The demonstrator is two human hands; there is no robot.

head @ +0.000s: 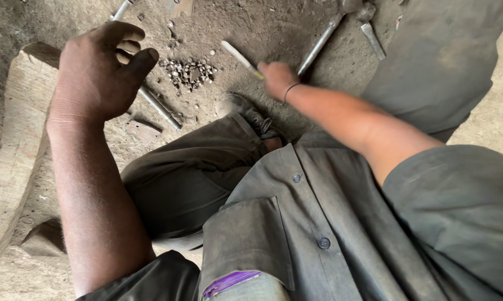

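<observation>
A thin pale stick [239, 58], slanting up-left from lower right above the dirt floor [262, 28], is gripped at its lower end by the right hand [277, 78], arm stretched forward, while the left hand [103, 69] hovers raised, fingers loosely curled, holding nothing, near a pile of small nuts [189, 72].

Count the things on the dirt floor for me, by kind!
Metal rods: 3
Pale stick in right hand: 1
Pile of small nuts: 1
Wooden block: 1
Total: 6
</observation>
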